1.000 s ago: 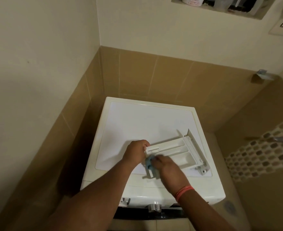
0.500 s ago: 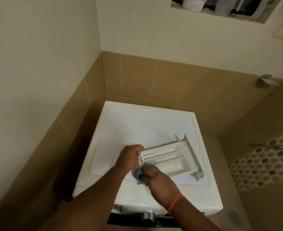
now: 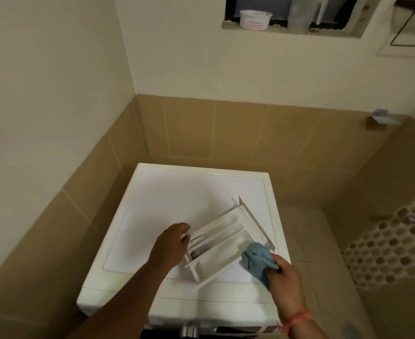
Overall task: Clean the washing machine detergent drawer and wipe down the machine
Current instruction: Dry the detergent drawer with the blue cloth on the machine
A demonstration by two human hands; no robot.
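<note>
A white detergent drawer (image 3: 222,237) lies tilted on top of the white washing machine (image 3: 167,201), toward its front right. My left hand (image 3: 171,245) grips the drawer's near-left end. My right hand (image 3: 286,280) holds a bunched blue cloth (image 3: 256,259), which presses against the drawer's right end near the machine's right edge. An orange band circles my right wrist.
The machine stands in a corner between a cream and tan tiled wall on the left and behind. A wall niche (image 3: 292,28) above holds a white tub (image 3: 255,19) and a clear jug. A mosaic strip (image 3: 392,248) and tan floor lie to the right.
My right hand has carried the cloth from the drawer's near-left end to its right end. The drawer has turned slightly. The camera has tilted up, showing more wall.
</note>
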